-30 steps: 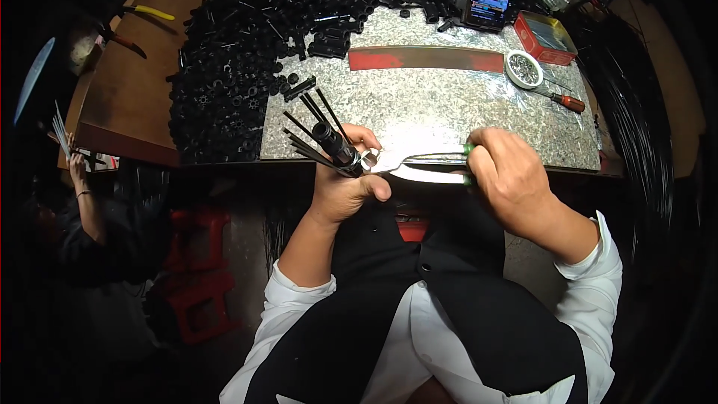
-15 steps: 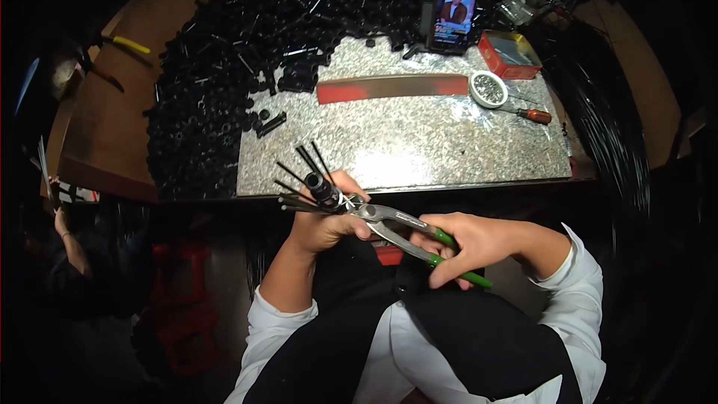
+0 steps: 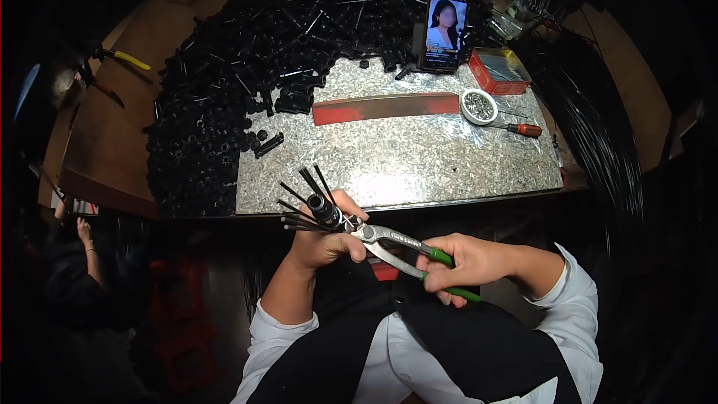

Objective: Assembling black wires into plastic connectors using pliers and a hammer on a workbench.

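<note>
While pliers point(image 3: 404, 239) point up-left, the black tube point(image 3: 324, 212) slants likewise.

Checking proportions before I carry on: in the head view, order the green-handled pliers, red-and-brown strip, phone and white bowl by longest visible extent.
Largest to smallest:
1. Red-and-brown strip and green-handled pliers: too alike to rank, and the pliers look nearer the camera.
2. Phone
3. White bowl
</note>
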`<state>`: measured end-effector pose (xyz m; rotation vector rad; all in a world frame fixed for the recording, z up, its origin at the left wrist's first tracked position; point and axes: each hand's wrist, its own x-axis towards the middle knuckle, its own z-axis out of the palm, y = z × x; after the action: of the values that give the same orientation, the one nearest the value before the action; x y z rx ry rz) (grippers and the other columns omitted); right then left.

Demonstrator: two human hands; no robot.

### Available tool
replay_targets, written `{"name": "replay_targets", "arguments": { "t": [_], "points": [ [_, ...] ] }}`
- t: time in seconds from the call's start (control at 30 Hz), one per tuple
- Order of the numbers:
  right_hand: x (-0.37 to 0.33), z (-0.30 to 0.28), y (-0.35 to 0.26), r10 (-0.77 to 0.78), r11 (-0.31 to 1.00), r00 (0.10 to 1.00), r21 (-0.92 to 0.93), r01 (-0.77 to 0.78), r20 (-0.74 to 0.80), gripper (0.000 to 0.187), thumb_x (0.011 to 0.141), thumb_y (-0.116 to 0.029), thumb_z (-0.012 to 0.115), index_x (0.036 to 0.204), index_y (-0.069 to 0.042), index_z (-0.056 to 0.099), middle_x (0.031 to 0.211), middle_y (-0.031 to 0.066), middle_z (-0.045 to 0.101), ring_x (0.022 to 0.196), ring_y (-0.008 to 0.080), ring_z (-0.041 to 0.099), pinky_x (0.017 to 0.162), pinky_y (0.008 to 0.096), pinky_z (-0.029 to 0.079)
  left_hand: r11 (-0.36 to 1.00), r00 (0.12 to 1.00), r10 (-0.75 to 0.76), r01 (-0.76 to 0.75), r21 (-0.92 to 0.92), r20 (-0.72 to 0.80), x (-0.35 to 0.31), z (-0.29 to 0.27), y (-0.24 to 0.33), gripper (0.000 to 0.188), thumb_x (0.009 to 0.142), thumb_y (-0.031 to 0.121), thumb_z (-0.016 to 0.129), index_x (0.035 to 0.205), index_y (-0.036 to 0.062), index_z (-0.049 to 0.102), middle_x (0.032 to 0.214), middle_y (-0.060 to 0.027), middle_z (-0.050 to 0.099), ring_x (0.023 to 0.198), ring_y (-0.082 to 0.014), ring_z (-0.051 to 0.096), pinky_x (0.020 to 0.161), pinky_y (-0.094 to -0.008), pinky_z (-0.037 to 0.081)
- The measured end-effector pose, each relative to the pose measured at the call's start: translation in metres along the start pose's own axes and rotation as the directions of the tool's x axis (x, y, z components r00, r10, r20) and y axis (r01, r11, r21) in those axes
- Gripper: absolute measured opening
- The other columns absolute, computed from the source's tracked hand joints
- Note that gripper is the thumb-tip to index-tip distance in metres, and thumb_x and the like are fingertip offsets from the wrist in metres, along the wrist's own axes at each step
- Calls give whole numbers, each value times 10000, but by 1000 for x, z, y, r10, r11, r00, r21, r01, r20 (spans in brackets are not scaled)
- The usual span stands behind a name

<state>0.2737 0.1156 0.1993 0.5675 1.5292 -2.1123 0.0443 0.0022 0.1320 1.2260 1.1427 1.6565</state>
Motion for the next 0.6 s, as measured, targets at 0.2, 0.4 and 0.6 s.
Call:
{"name": "replay_targets", "arguments": {
  "t": [0.2, 0.4, 0.6],
  "points": [
    [5, -8, 11, -905, -39, 425, -994, -104, -9, 381, 784, -126, 679, 1071, 35, 487, 916, 180, 571, 708, 327, 600, 645, 367, 494, 997, 990, -66, 70, 27, -124, 0, 3, -1, 453, 529, 220, 888, 824, 20, 608, 732, -2, 566, 681, -90, 517, 624, -230, 409],
    [3, -21, 23, -150, 988, 972, -59, 142, -179, 231, 939, -220, 516, 876, 1, 508, 716, 131, 621, 572, 190, 614, 515, 281, 478, 996, 998, -50, 52, -78, 26, 5, 5, -3, 589, 513, 368, 881, 893, 15, 602, 791, -10, 572, 722, -88, 519, 641, -233, 408],
    [6, -23, 20, -452, 691, 878, -683, 235, -156, 368, 795, -257, 721, 940, -15, 485, 589, 70, 552, 519, 136, 571, 479, 281, 436, 998, 999, -51, 50, 41, 7, 19, 14, 9, 388, 553, 119, 869, 809, 39, 589, 709, 14, 539, 677, -80, 506, 609, -229, 397]
  ]
}}
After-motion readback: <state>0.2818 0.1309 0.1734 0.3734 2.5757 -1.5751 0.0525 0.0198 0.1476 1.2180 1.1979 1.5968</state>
